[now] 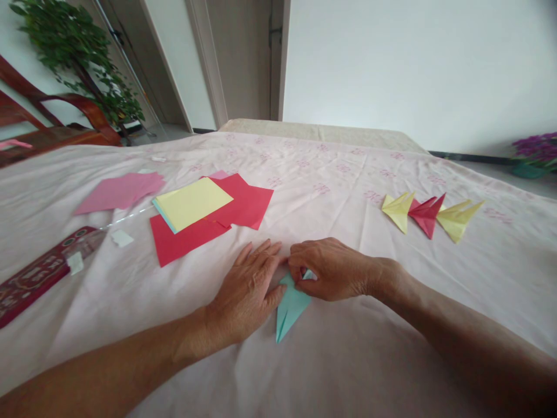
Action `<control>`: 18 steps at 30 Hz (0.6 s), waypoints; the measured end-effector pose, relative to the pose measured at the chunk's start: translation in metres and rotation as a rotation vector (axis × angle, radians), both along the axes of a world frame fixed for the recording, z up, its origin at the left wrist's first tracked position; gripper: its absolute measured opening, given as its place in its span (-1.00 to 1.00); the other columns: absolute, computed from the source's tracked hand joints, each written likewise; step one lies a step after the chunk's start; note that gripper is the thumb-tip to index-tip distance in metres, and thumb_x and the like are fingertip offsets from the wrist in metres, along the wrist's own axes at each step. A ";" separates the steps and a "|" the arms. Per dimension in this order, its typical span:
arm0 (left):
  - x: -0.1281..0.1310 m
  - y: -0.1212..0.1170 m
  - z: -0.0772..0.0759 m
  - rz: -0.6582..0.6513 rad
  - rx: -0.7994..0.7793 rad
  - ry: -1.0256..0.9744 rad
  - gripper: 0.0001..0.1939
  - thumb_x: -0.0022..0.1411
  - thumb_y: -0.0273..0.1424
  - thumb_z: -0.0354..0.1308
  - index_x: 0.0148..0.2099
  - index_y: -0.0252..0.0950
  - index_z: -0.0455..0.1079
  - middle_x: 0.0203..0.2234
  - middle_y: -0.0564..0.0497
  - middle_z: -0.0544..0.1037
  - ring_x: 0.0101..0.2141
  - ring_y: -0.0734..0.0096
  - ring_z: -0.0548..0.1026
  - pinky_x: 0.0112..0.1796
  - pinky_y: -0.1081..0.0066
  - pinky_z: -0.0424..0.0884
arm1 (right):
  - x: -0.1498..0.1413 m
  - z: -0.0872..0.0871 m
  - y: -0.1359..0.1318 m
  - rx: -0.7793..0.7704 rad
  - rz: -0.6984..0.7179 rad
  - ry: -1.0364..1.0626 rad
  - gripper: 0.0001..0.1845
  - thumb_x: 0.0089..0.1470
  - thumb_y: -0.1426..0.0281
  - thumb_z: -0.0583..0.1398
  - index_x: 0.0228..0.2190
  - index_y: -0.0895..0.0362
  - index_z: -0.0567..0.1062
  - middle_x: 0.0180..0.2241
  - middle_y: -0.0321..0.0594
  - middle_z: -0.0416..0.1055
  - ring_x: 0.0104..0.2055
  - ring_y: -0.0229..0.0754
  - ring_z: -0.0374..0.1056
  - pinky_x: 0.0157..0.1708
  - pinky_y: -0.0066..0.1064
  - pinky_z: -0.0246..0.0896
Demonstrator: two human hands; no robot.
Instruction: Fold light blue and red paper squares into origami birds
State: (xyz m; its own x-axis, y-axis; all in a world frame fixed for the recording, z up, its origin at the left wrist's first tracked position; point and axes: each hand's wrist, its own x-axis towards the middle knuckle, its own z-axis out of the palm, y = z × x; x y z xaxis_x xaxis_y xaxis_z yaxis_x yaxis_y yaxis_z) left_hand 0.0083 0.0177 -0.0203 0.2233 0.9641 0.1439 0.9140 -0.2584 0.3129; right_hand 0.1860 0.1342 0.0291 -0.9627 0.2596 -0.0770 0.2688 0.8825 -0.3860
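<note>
A folded piece of turquoise origami paper (292, 307) lies on the cloth before me, its narrow point toward me. My left hand (248, 290) rests flat beside it, fingers stretched out, with the thumb on the paper's left edge. At the paper's far end my right hand (328, 270) is closed, thumb and forefinger pinching the paper. My fingers hide the top of the fold. Over to the right sit two yellow folded paper pieces (459, 219) with a red folded paper piece (425, 216) between them.
Red paper sheets (252, 206) lie left of centre under a yellow sheet (195, 203). Pink sheets (117, 191) are farther left. A dark red printed package (39, 276) and white scraps (122, 238) lie at the left. A pale patterned cloth (348, 174) covers the surface.
</note>
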 end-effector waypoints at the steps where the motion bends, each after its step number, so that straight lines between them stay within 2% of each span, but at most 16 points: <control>1: 0.000 0.000 0.000 0.001 -0.007 -0.001 -0.57 0.31 -0.30 0.03 0.19 -0.27 0.20 0.25 -0.12 0.23 0.28 0.19 0.09 0.26 0.00 -0.07 | 0.000 0.000 0.000 -0.007 0.000 -0.003 -0.94 -0.03 0.47 0.19 -0.44 0.08 0.47 -0.40 -0.33 0.44 -0.37 -0.25 0.35 -0.38 -0.46 0.10; 10: 0.001 0.001 0.002 0.004 -0.037 0.017 -0.53 0.33 -0.20 0.00 0.21 -0.30 0.21 0.27 -0.13 0.20 0.29 0.15 0.04 0.26 -0.02 -0.08 | 0.009 0.003 0.001 -0.067 0.099 0.003 -0.92 0.16 0.46 0.12 -0.36 0.13 0.43 -0.39 -0.32 0.43 -0.43 -0.31 0.29 -0.42 -0.49 0.05; 16: 0.002 0.001 0.003 -0.001 -0.038 0.031 -0.52 0.32 -0.20 0.02 0.22 -0.28 0.19 0.27 -0.14 0.19 0.30 0.11 0.02 0.26 -0.06 -0.09 | 0.012 0.002 0.001 -0.170 0.073 -0.012 -0.94 0.14 0.45 0.17 -0.31 0.10 0.45 -0.39 -0.35 0.45 -0.42 -0.33 0.31 -0.42 -0.52 0.07; 18: 0.002 0.001 0.003 -0.003 -0.030 0.024 -0.52 0.32 -0.21 0.02 0.22 -0.26 0.19 0.27 -0.13 0.20 0.30 0.11 0.03 0.26 -0.05 -0.09 | 0.013 0.001 0.001 -0.209 0.062 -0.016 -0.88 0.09 0.45 0.22 -0.27 0.08 0.48 -0.34 -0.35 0.46 -0.39 -0.32 0.33 -0.40 -0.52 0.10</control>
